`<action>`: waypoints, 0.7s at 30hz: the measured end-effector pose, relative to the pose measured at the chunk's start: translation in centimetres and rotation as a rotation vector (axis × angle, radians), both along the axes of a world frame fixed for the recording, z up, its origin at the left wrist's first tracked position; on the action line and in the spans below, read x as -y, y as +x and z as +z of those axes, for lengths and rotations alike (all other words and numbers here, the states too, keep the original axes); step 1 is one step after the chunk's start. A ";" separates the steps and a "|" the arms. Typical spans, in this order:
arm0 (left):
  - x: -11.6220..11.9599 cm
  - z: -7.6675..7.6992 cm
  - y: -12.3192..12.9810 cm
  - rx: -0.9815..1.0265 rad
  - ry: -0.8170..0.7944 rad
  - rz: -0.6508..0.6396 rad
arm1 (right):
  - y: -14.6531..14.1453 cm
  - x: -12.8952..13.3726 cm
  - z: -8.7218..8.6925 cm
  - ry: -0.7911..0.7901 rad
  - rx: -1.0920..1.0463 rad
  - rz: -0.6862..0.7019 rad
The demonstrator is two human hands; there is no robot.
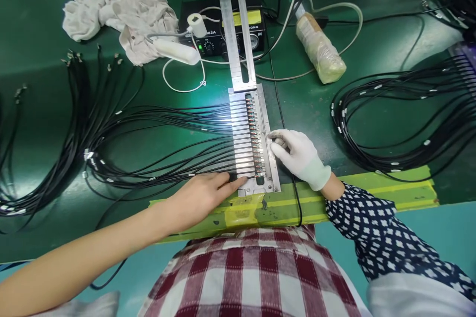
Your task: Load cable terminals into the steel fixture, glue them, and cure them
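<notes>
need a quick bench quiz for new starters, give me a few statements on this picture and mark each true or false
1. The right hand wears a white glove. True.
2. The left hand wears a glove too. False: the left hand is bare.
3. Black cables reach the metal fixture from the person's left. True.
4. The crumpled white cloth lies right of the black control box. False: the cloth lies to the left of the box.
5. A small green light shows on the box's front. True.
</notes>
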State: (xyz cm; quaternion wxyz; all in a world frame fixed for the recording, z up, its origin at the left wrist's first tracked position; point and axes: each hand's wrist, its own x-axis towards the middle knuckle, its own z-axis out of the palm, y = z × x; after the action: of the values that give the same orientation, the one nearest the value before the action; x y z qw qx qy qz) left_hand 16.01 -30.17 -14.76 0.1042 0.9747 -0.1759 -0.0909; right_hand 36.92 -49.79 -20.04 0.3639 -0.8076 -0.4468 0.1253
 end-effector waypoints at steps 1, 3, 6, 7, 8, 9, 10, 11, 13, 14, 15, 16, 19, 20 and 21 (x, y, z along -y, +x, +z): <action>0.0 0.2 0.3 -0.006 0.010 -0.016 | 0.0 0.0 0.0 -0.004 -0.001 0.000; -0.1 0.5 0.8 -0.009 0.019 -0.044 | 0.0 0.0 0.1 -0.011 -0.006 0.002; -0.3 0.8 1.4 0.006 0.040 -0.096 | 0.0 0.0 0.1 -0.007 -0.008 0.004; -0.4 0.9 1.5 0.016 0.048 -0.113 | 0.0 0.0 0.1 -0.005 -0.006 0.006; -0.4 1.0 1.6 0.025 0.055 -0.127 | 0.0 0.0 0.1 -0.004 -0.005 0.008; -0.4 1.0 1.7 0.034 0.061 -0.138 | 0.1 0.0 0.1 -0.005 -0.005 0.009; -0.4 1.0 1.8 0.043 0.065 -0.147 | 0.1 0.0 0.1 -0.007 -0.006 0.011; -0.4 1.0 1.8 0.053 0.070 -0.153 | 0.1 0.0 0.1 -0.008 -0.007 0.012; -0.3 1.0 1.8 0.069 0.076 -0.159 | 0.1 0.0 0.1 -0.010 -0.010 0.013; -0.3 1.0 1.8 0.074 0.077 -0.157 | 0.1 -0.1 0.1 -0.010 -0.011 0.014; -0.3 1.0 1.8 0.070 0.072 -0.151 | 0.1 -0.1 0.1 -0.010 -0.012 0.014; -0.2 1.0 1.8 0.062 0.061 -0.144 | 0.1 -0.1 0.2 -0.011 -0.013 0.014; -0.3 0.7 1.7 0.026 -0.002 -0.116 | 0.0 -0.1 0.3 -0.013 -0.010 0.006; -0.4 0.6 1.6 0.020 -0.031 -0.099 | 0.0 -0.1 0.3 -0.014 -0.008 0.003; -0.4 0.3 1.5 0.023 -0.063 -0.078 | 0.0 -0.1 0.3 -0.014 -0.007 0.003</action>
State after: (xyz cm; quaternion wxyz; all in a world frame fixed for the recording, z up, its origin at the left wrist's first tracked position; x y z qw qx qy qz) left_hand 17.52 -29.73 -14.48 0.1289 0.9643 -0.2179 -0.0781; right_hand 36.94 -49.65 -19.76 0.3595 -0.8090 -0.4458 0.1321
